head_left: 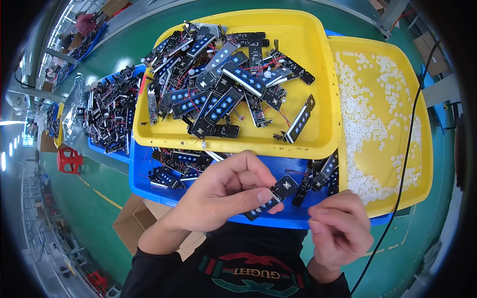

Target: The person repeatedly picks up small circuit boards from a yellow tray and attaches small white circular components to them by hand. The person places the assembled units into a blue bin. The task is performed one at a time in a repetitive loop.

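My left hand [213,193] is closed on a narrow black circuit board [286,186], tilted between thumb and fingers, with a rounded end sticking out past the thumb. Just to its right, my right hand [344,229] has thumb and fingertips pinched together; whatever they may hold is too small to make out. Beyond my hands, a yellow tray [303,37] bears a heap of similar boards [213,84] with red wires. Small white plastic rings [358,130] lie scattered in a second yellow tray [428,166] to the right.
Under the yellow trays, a blue tray [140,171] holds more boards. Another pile of boards [113,109] lies at the left. A black cable [409,136] hangs down across the right tray. An open cardboard box [130,218] and a red stool [69,160] are on the floor.
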`<action>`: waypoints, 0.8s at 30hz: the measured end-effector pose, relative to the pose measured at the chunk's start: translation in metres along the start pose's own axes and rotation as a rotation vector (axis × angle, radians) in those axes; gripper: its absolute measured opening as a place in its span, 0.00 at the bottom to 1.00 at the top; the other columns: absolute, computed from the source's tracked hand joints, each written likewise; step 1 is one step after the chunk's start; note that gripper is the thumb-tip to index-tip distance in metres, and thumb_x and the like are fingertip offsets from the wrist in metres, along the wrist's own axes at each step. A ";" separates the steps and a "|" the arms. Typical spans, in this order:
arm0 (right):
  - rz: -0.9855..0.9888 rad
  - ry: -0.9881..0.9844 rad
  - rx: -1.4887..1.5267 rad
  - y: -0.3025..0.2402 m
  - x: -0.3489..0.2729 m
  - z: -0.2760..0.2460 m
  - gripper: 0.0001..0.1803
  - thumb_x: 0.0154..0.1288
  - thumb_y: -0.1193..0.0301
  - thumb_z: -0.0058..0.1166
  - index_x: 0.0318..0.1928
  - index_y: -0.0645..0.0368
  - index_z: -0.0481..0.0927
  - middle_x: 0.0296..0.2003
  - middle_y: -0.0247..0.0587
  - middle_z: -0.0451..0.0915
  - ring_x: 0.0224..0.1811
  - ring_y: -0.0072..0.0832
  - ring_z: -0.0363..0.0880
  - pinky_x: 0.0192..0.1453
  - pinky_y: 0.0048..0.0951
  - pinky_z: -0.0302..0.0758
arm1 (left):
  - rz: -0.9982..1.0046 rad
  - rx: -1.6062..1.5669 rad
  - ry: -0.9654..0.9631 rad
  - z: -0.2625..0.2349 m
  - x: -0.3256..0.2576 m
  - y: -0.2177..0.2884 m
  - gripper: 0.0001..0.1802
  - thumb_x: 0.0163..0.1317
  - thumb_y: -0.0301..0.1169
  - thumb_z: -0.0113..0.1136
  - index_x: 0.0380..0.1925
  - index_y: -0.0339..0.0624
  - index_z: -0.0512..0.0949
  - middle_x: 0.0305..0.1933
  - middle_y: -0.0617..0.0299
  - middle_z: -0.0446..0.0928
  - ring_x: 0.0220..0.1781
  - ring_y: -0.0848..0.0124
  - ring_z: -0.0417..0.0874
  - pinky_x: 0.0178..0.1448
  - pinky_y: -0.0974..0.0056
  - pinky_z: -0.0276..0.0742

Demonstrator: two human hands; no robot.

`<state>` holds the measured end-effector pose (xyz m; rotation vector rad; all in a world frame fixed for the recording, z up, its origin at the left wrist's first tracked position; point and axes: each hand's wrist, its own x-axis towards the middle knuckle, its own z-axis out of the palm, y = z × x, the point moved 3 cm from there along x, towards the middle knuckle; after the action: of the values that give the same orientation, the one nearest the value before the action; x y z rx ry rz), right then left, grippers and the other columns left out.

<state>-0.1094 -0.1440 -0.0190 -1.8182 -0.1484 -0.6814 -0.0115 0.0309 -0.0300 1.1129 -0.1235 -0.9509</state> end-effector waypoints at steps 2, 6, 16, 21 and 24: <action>0.046 -0.021 0.039 -0.001 -0.001 0.008 0.16 0.46 0.86 0.66 0.39 0.67 0.83 0.32 0.47 0.82 0.28 0.30 0.80 0.29 0.24 0.73 | 0.021 -0.072 -0.010 0.001 0.001 -0.004 0.08 0.62 0.21 0.59 0.37 0.35 0.69 0.40 0.45 0.82 0.42 0.62 0.86 0.49 0.62 0.81; 0.095 -0.039 0.097 -0.001 -0.005 0.016 0.17 0.46 0.88 0.66 0.40 0.67 0.83 0.34 0.47 0.82 0.29 0.29 0.80 0.31 0.22 0.75 | 0.137 -0.083 0.001 0.003 0.003 -0.010 0.12 0.59 0.19 0.62 0.37 0.36 0.67 0.40 0.42 0.81 0.45 0.57 0.85 0.51 0.57 0.81; 0.141 0.014 0.110 0.001 -0.005 0.021 0.14 0.49 0.88 0.65 0.39 0.67 0.83 0.35 0.48 0.81 0.30 0.28 0.80 0.31 0.22 0.75 | 0.364 0.134 0.094 0.014 0.004 -0.014 0.20 0.53 0.17 0.68 0.46 0.32 0.73 0.41 0.53 0.77 0.45 0.67 0.81 0.52 0.63 0.78; 0.182 0.034 0.178 0.004 -0.004 0.019 0.14 0.50 0.89 0.64 0.39 0.67 0.83 0.34 0.49 0.82 0.31 0.27 0.80 0.31 0.22 0.76 | 0.325 0.336 0.072 0.013 0.002 -0.014 0.18 0.54 0.17 0.67 0.44 0.30 0.75 0.40 0.56 0.77 0.43 0.72 0.80 0.48 0.66 0.77; 0.174 0.048 0.167 0.004 -0.005 0.018 0.14 0.50 0.89 0.64 0.39 0.67 0.83 0.34 0.49 0.82 0.31 0.27 0.80 0.32 0.21 0.76 | 0.220 0.183 0.105 0.016 0.001 -0.017 0.13 0.56 0.18 0.66 0.40 0.32 0.75 0.39 0.56 0.78 0.40 0.73 0.80 0.45 0.67 0.76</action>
<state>-0.1050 -0.1280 -0.0283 -1.6318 -0.0143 -0.5720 -0.0292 0.0167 -0.0366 1.2863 -0.2455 -0.6931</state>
